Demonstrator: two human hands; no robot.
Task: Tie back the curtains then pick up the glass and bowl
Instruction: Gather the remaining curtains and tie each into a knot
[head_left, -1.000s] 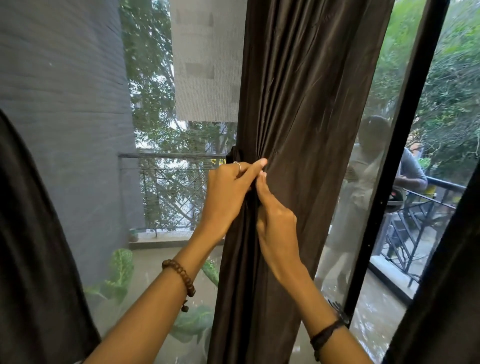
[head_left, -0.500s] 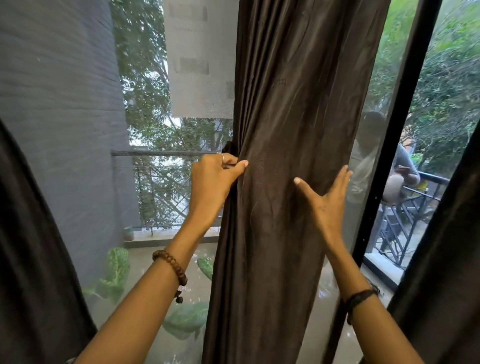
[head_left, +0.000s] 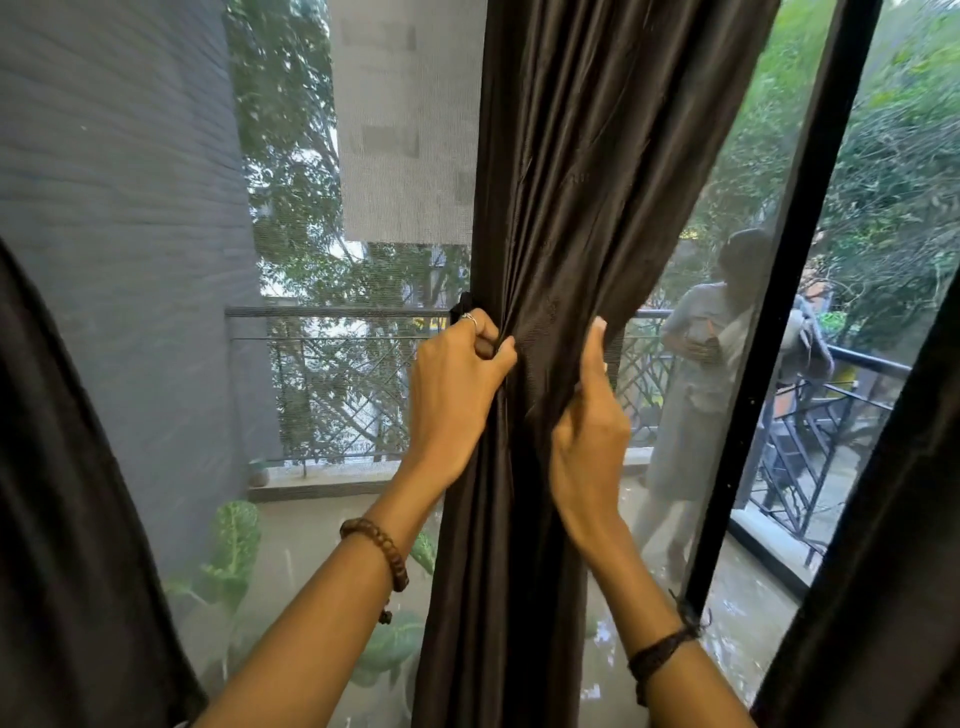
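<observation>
A dark brown curtain (head_left: 582, 182) hangs down the middle of the window, bunched into folds at hand height. My left hand (head_left: 452, 395) grips its left edge, next to a dark tie-back strap (head_left: 461, 310) that peeks out behind my fingers. My right hand (head_left: 589, 436) holds the curtain's right edge, fingers curled round the gathered cloth, index finger pointing up. No glass or bowl is in view.
Two more dark curtains hang at the far left (head_left: 62, 519) and far right (head_left: 893, 519). A black window frame bar (head_left: 779, 322) runs down the right. Beyond the mesh lie a balcony railing (head_left: 332, 364), leafy plants (head_left: 234, 551) and a person in light clothes (head_left: 696, 395).
My right hand left the middle fold, spread open to the curtain's right side, and now has pulled that edge in toward my left hand. The left hand kept its grip.
</observation>
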